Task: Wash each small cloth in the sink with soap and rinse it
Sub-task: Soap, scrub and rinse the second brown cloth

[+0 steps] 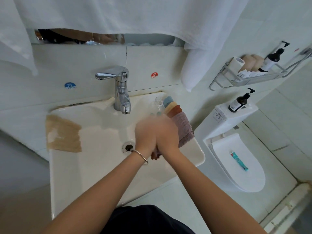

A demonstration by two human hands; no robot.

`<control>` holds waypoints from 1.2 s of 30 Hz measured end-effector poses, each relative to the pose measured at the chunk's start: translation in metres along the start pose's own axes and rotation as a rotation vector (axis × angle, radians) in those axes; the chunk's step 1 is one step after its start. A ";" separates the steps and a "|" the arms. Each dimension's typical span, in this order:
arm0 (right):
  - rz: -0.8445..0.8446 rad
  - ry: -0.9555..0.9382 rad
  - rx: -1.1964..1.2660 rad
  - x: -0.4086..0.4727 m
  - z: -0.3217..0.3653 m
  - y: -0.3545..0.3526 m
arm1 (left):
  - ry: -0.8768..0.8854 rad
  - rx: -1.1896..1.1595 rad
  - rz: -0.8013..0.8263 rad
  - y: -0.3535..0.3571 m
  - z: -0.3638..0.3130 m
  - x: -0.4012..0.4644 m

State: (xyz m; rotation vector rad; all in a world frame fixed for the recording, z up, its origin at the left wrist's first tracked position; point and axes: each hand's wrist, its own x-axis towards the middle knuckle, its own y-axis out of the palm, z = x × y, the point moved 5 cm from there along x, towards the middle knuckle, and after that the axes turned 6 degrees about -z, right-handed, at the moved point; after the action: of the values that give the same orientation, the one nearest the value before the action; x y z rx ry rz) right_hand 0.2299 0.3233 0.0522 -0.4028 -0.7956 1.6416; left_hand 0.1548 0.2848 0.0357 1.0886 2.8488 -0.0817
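**Both hands close on a small cloth over the basin**

Over the right half of the glossy white ceramic sink (87, 166), the left hand (146, 134) and right hand (167, 134) are pressed together, blurred, with fingers curled round a small reddish-brown cloth (156, 155). Only a crumpled, soft-looking wad of it shows, poking out below the heels of the hands, toward 6 o'clock from them. A thin metal bangle (140, 155) rings the left wrist.

The round, dark-centred drain (128, 146) sits at 9 o'clock from the hands, just beside the left wrist. At 12 o'clock of the basin stands a polished chrome faucet (120, 92) with a flat lever handle. On the sink's left rim, at 9 o'clock, a beige cloth (63, 134) lies spread flat, ribbed in texture, with a pale patch on it.

On the right rim, at about 1 o'clock from the hands, a fanned stack of cloths (177, 115) lies overlapping: blue, yellow, rust and a waffle-textured mauve one nearest the hands. A clear plastic bottle (157, 105) stands just beside the stack.

Farther right, a dark pump bottle (238, 102) stands on the white toilet tank (224, 115), and a teal tube (239, 161) lies on the smooth toilet lid (236, 174).
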 end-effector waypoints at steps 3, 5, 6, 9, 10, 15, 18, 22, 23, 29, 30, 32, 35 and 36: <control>0.047 -0.024 0.007 -0.016 0.008 0.006 | -0.072 -0.047 -0.006 -0.006 0.002 0.011; 0.012 0.075 0.024 -0.001 0.000 -0.001 | -0.122 -0.125 0.117 -0.001 0.003 0.000; -0.003 0.118 0.099 0.007 -0.005 -0.006 | -0.126 -0.144 0.189 0.000 0.003 -0.003; 0.067 0.176 0.379 0.013 -0.018 -0.014 | -0.078 -0.092 0.280 -0.021 0.002 0.016; 0.121 0.193 0.474 0.011 -0.022 -0.015 | -0.063 -0.070 0.298 -0.032 0.004 0.025; 0.373 0.026 0.577 0.007 -0.043 -0.020 | -0.045 0.065 0.564 -0.075 0.027 0.037; 0.414 0.058 0.519 -0.001 -0.055 -0.010 | 0.129 0.214 0.620 -0.087 0.030 0.040; 0.474 0.178 0.525 -0.012 -0.066 0.005 | 0.143 0.321 0.696 -0.099 0.047 0.049; 0.480 0.179 0.505 -0.015 -0.068 0.009 | 0.118 0.331 0.709 -0.102 0.052 0.052; 0.552 0.319 0.602 -0.014 -0.086 0.049 | 0.104 0.440 0.663 -0.113 0.074 0.083; 0.547 0.336 0.581 -0.011 -0.091 0.058 | 0.115 0.494 0.672 -0.112 0.080 0.090; 0.519 0.331 0.465 -0.004 -0.103 0.076 | 0.191 0.769 0.702 -0.108 0.099 0.106; 0.580 0.240 0.179 -0.002 -0.125 0.100 | 0.273 1.232 0.687 -0.109 0.138 0.120; 0.602 0.192 0.093 -0.002 -0.132 0.107 | 0.272 1.242 0.637 -0.109 0.145 0.120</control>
State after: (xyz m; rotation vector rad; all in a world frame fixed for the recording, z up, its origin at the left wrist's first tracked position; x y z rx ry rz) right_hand 0.2396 0.3520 -0.1149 -0.7740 -0.4695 2.1447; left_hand 0.0029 0.2715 -0.1191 2.2050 2.2863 -1.9053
